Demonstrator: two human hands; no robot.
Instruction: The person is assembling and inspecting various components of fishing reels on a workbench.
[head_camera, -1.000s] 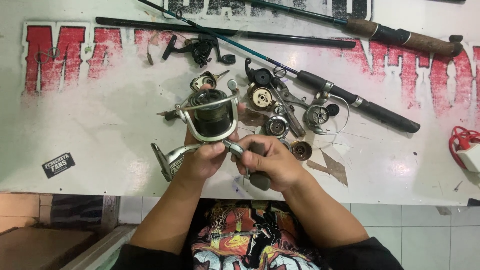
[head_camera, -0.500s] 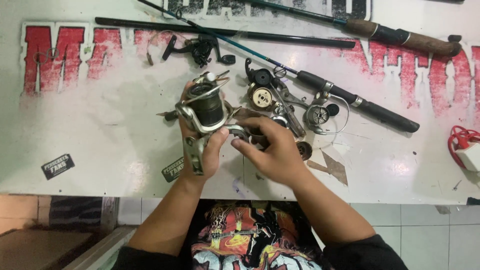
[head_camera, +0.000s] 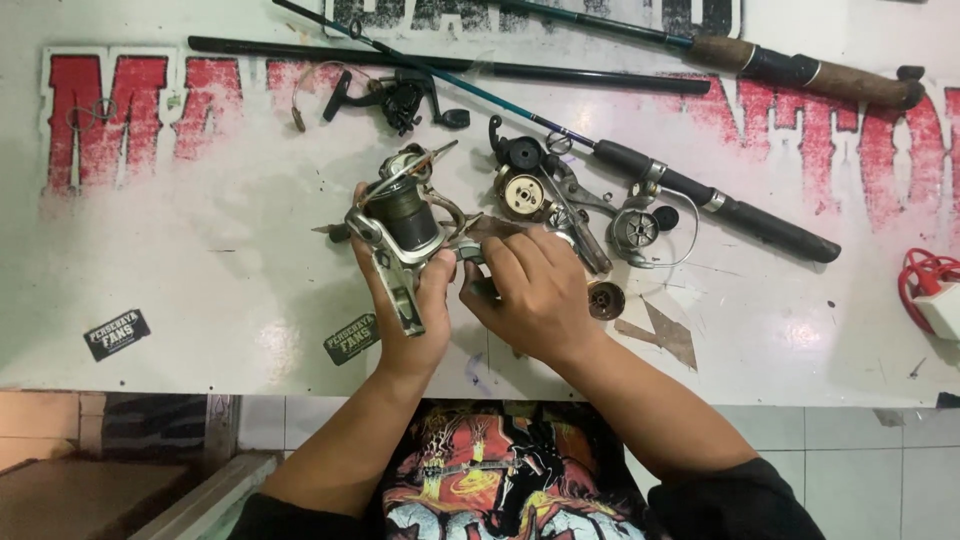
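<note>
The spinning reel sat clasped in the left hand above the white surface; the right hand pinched its side, grip closed, near loose reel parts.

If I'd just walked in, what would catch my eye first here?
Most likely the silver spinning reel at the middle of the white table, gripped by the left hand while the right hand works at its side. Next, the fishing rods lying across the top, and loose reel parts right of the hands.
</note>
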